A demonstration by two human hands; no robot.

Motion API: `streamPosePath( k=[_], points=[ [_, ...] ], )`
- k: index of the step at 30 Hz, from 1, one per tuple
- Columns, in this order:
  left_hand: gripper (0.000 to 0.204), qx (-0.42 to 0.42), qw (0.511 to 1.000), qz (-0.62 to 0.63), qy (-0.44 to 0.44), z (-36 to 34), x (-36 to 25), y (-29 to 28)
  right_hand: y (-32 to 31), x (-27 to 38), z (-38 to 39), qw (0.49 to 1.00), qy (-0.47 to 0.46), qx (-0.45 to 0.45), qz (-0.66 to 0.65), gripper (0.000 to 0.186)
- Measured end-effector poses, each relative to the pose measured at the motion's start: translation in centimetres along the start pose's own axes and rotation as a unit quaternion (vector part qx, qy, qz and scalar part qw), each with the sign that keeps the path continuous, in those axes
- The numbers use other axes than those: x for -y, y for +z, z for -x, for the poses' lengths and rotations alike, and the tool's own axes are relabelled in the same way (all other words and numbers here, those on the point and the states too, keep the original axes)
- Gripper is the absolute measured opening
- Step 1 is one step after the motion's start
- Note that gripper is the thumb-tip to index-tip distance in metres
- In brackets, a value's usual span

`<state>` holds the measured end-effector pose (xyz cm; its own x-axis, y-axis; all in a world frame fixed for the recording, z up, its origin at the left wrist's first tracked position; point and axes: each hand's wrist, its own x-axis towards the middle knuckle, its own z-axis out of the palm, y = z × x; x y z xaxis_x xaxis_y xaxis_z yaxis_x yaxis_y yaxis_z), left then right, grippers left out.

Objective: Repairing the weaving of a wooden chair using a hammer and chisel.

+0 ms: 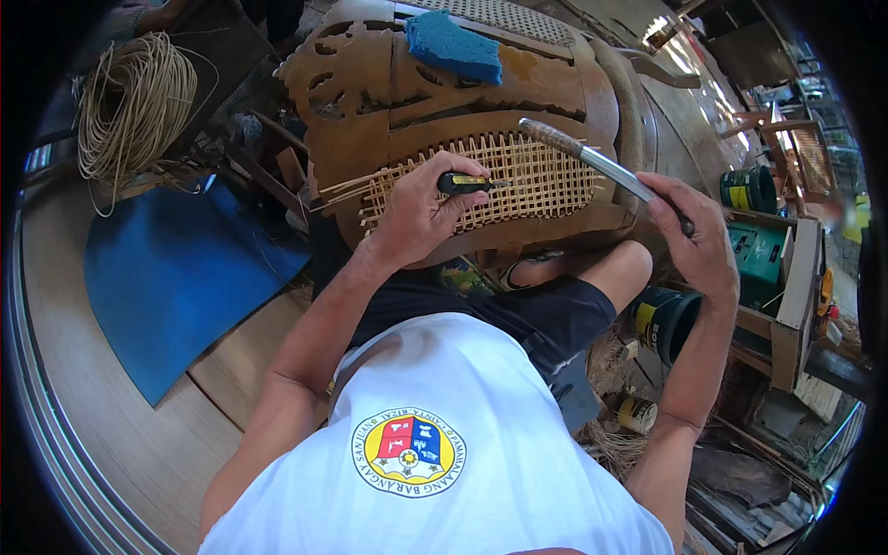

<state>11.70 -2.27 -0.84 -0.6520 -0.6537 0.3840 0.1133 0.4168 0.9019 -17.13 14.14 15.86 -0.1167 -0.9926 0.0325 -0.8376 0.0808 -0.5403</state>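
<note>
My left hand (425, 203) grips a short tool (462, 183) with a black and yellow handle, its thin metal tip over the woven cane panel (546, 180) of a brown carved wooden furniture piece (347, 111). My right hand (694, 231) is closed on a long silver metal tool (615, 171) with a dark grip; its mottled brown far end is raised over the panel's upper part. Loose cane ends stick out at the panel's left. A blue sponge (453, 46) lies higher up on the wood.
A coil of cane (129, 111) hangs upper left, above a blue sheet (185, 296) on wooden boards (74, 342). At right are dark buckets (661, 324), a wooden crate (795, 314), a green container (754, 259) and another cane-panelled piece (800, 162). Part of someone else shows at top left (157, 14).
</note>
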Motion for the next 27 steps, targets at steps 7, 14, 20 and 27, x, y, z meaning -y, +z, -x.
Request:
streamPosePath(
  k=[7, 14, 20, 27],
  points=[
    [0.026, 0.02, 1.0, -0.001, -0.004, 0.0, 0.0, 0.3, 1.6, -0.6, 0.5, 0.997, -0.046, 0.062, 0.007, 0.026],
    [0.023, -0.056, 0.99, 0.12, -0.039, 0.4, -0.5, 0.1, -3.1, -1.2, 2.8, 0.995, 0.069, -0.065, -0.001, 0.027],
    [0.027, 0.004, 0.997, 0.081, -0.015, -0.4, 0.0, 3.1, -3.6, -1.3, 3.7, 0.997, 0.069, -0.026, 0.032, 0.028],
    [0.027, 0.009, 0.999, 0.004, 0.039, -0.6, -0.9, 4.1, 0.5, -1.9, 4.5, 0.984, -0.015, 0.176, -0.028, 0.024]
  ],
)
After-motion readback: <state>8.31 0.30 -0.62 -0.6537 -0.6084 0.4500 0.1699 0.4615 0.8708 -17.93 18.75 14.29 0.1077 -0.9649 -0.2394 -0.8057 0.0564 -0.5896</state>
